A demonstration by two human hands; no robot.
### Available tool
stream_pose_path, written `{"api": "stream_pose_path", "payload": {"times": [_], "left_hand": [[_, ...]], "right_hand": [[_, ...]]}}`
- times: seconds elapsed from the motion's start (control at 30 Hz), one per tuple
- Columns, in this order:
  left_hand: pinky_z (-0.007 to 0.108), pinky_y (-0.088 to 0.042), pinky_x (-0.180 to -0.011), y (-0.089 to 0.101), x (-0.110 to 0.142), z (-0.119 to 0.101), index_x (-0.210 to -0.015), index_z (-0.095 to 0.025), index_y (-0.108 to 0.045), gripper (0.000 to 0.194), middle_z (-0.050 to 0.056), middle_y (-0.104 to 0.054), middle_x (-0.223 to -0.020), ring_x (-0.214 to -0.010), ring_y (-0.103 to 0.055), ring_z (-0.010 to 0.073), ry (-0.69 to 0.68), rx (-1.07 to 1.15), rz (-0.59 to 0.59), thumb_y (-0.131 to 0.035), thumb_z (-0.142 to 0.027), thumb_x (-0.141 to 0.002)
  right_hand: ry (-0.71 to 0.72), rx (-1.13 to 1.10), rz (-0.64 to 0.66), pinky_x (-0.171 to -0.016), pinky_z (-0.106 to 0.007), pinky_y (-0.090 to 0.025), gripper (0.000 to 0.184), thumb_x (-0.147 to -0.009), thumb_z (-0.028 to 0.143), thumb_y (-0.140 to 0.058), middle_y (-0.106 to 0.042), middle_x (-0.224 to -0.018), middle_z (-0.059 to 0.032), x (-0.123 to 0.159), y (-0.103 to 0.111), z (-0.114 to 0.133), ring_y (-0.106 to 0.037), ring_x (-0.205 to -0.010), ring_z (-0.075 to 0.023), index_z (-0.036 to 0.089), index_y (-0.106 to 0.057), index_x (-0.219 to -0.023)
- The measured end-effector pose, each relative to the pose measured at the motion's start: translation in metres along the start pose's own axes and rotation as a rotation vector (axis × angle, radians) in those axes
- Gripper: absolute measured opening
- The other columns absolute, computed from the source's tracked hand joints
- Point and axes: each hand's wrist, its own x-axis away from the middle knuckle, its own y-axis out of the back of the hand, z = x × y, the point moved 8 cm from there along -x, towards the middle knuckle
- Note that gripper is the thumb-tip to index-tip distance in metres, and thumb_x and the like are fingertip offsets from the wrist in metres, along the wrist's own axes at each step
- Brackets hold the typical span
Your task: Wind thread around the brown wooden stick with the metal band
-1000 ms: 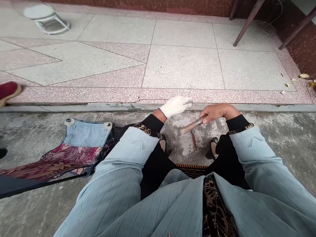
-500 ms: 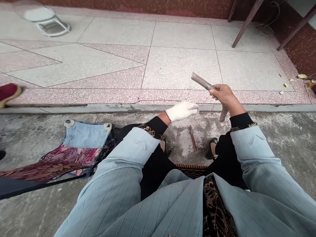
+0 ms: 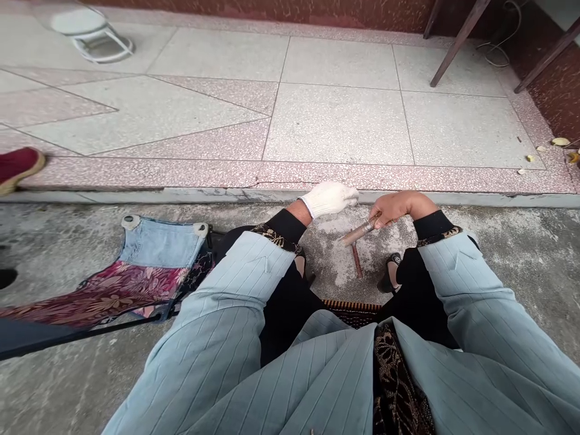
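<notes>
My left hand [image 3: 329,198], in a white knit glove, is closed in a pinch over the concrete ground, close to my right hand. It seems to hold a thin pale strand, too fine to name. My bare right hand [image 3: 396,207] is wrapped round a brown metal rod [image 3: 357,232] that points down and left toward the ground. A second thinner reddish rod [image 3: 356,260] lies on the concrete below both hands, between my feet. Light blue striped sleeves and black trousers fill the lower part of the view.
A folding stool with denim and floral cloth [image 3: 131,272] stands at my left. A raised terrazzo floor step [image 3: 272,194] runs across ahead. A red shoe [image 3: 18,167] sits at the far left, wooden furniture legs [image 3: 457,42] at the back right, a white stand [image 3: 95,39] at the back left.
My right hand had swung the rod up above the step half a second ago; it has come back down beside the gloved left hand, tip toward the ground.
</notes>
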Motion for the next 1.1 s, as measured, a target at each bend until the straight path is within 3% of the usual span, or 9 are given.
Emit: {"api": "stream_pose_path", "payload": {"times": [0.13,0.27,0.37,0.5,0.67,0.77,0.9,1.0,1.1], "left_hand": [[0.023,-0.038,-0.062,0.004,0.004,-0.002,-0.101,-0.015,-0.064,0.032,0.004,-0.063,-0.078,-0.066,-0.053,0.0123,-0.060,0.471,-0.005,-0.041,-0.037,-0.095],[0.019,-0.034,-0.053,0.002,0.007,-0.010,-0.097,-0.013,-0.060,0.038,-0.001,-0.049,-0.062,-0.052,-0.040,0.0079,-0.090,0.852,-0.005,-0.034,-0.041,-0.097],[0.019,-0.032,-0.051,-0.002,0.007,-0.019,-0.091,-0.013,-0.062,0.034,0.000,-0.052,-0.065,-0.051,-0.038,0.0066,-0.120,0.980,0.020,-0.042,-0.040,-0.094],[0.021,-0.038,-0.064,0.004,0.007,-0.030,-0.089,-0.013,-0.066,0.032,0.002,-0.063,-0.080,-0.066,-0.051,0.0092,-0.187,0.858,-0.030,-0.046,-0.039,-0.090],[0.023,-0.038,-0.070,0.010,0.008,-0.033,-0.088,-0.015,-0.066,0.031,0.000,-0.064,-0.080,-0.071,-0.055,0.0117,-0.190,0.670,-0.042,-0.044,-0.036,-0.090],[0.023,-0.037,-0.069,0.008,0.008,-0.031,-0.089,-0.016,-0.067,0.029,0.000,-0.065,-0.080,-0.072,-0.056,0.0121,-0.187,0.526,-0.043,-0.044,-0.034,-0.090],[0.023,-0.035,-0.065,0.005,0.008,-0.022,-0.092,-0.018,-0.068,0.030,0.000,-0.065,-0.080,-0.072,-0.056,0.0136,-0.141,0.365,-0.050,-0.044,-0.037,-0.089],[0.024,-0.035,-0.064,0.010,0.010,-0.014,-0.093,-0.019,-0.067,0.028,0.000,-0.065,-0.078,-0.071,-0.056,0.0145,-0.092,0.335,-0.053,-0.045,-0.036,-0.088],[0.024,-0.036,-0.064,0.020,0.012,-0.003,-0.092,-0.017,-0.066,0.028,0.001,-0.064,-0.078,-0.069,-0.055,0.0137,-0.033,0.439,-0.090,-0.044,-0.033,-0.088]], "right_hand": [[0.127,-0.143,-0.039,-0.072,-0.027,-0.051,0.036,-0.081,0.046,-0.070,-0.069,-0.098,-0.0036,0.022,0.021,0.004,-0.062,-0.081,-0.0151,0.017,-0.069,-0.102],[0.349,-0.744,-0.521,-0.059,-0.022,-0.049,0.036,-0.077,0.051,-0.072,-0.066,-0.077,-0.0027,0.048,0.073,-0.011,-0.055,-0.061,-0.0093,0.016,-0.066,-0.086],[0.310,-0.890,-0.781,-0.054,-0.022,-0.048,0.036,-0.075,0.050,-0.074,-0.062,-0.072,-0.0019,0.054,0.087,-0.033,-0.052,-0.058,-0.0092,0.017,-0.061,-0.080],[0.115,-0.754,-0.926,-0.054,-0.026,-0.048,0.031,-0.081,0.048,-0.068,-0.060,-0.071,-0.0029,0.043,0.089,-0.052,-0.050,-0.058,-0.0117,0.019,-0.059,-0.078],[-0.194,-0.175,-0.947,-0.068,-0.035,-0.047,0.022,-0.084,0.037,-0.063,-0.063,-0.079,-0.0076,0.034,0.089,-0.057,-0.056,-0.073,-0.0207,0.018,-0.064,-0.096],[-0.274,0.153,-0.801,-0.072,-0.035,-0.043,0.025,-0.085,0.033,-0.059,-0.066,-0.089,-0.0122,0.026,0.080,-0.050,-0.058,-0.082,-0.0239,0.016,-0.068,-0.100],[-0.264,0.255,-0.219,-0.066,-0.031,-0.040,0.021,-0.080,0.028,-0.064,-0.068,-0.089,-0.0099,0.001,0.033,-0.047,-0.059,-0.075,-0.0201,0.016,-0.073,-0.095],[-0.085,0.077,0.232,-0.063,-0.028,-0.040,0.024,-0.076,0.030,-0.069,-0.067,-0.077,-0.0041,0.000,-0.013,-0.027,-0.057,-0.067,-0.0154,0.016,-0.074,-0.095],[0.227,-0.159,0.329,-0.064,-0.024,-0.041,0.035,-0.074,0.040,-0.072,-0.065,-0.077,-0.0008,0.018,-0.017,0.011,-0.054,-0.067,-0.0122,0.016,-0.072,-0.099]]}}
